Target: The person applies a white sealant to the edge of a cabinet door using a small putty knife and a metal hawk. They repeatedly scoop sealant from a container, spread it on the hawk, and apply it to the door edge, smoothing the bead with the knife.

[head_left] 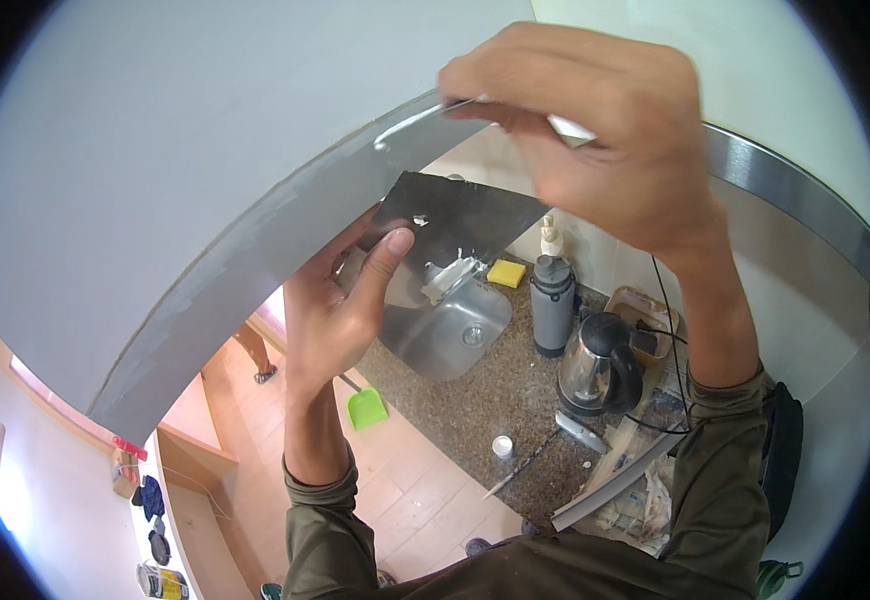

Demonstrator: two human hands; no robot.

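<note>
Right hand [625, 140]: curled at the edge of the grey panel [205, 150]; cannot tell what it grasps;
White paste [405, 127]: spreading step, apparently; next stroke calls for even pressure;
Black plate [467, 212]: grasped by left hand [343, 312], right of panel

Kitchen corner — brown speckled surface [455, 412] with steel sink [435, 342] set in, big beige tiles on wall [795, 260] behind. Floor [417, 475] is pale pinkish wood-look planks, off to left. Over that side, whitish side wall [55, 435], plus low wooden unit [185, 455] with pale top. Light strongest far lower left — white glare [18, 500], source hard to make out.
</note>
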